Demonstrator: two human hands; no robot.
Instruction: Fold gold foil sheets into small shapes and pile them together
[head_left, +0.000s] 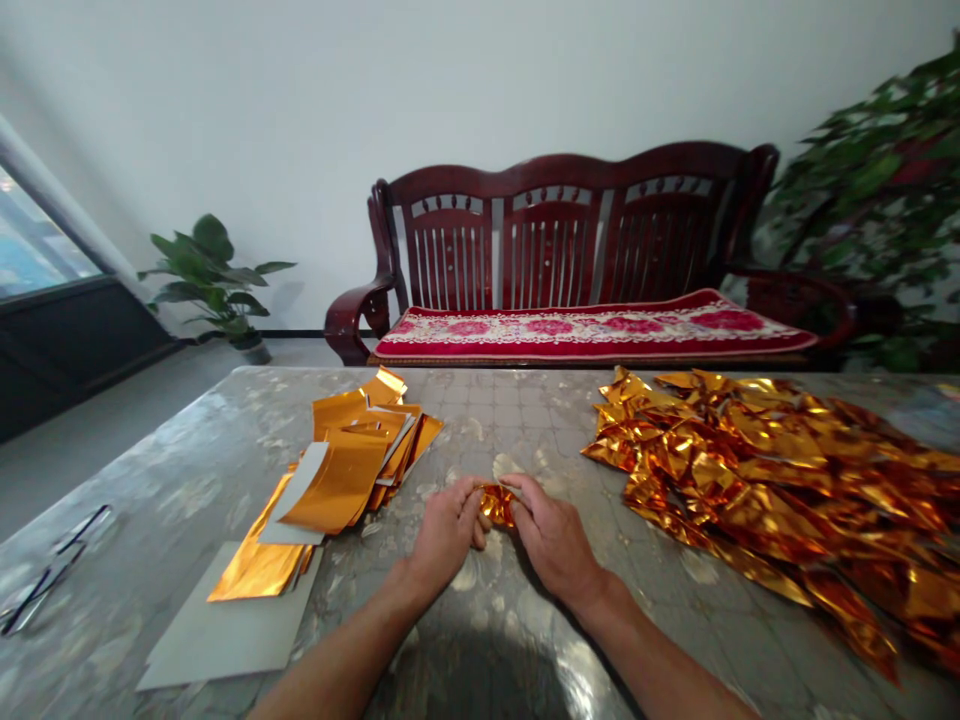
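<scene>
My left hand (pixel 446 530) and my right hand (pixel 551 535) meet at the middle of the table, both pinched on a small folded piece of gold foil paper (pixel 496 503) held just above the tabletop. To the left lies a loose stack of flat gold foil sheets (pixel 341 470), some showing white backs. To the right spreads a big heap of folded gold foil pieces (pixel 772 490).
The table (pixel 487 640) has a glossy, patterned grey top. A pair of glasses (pixel 52 575) lies at its left edge. Behind the table stand a dark wooden bench with a red cushion (pixel 592 330), a small potted plant (pixel 214 275) and a large plant (pixel 877 210).
</scene>
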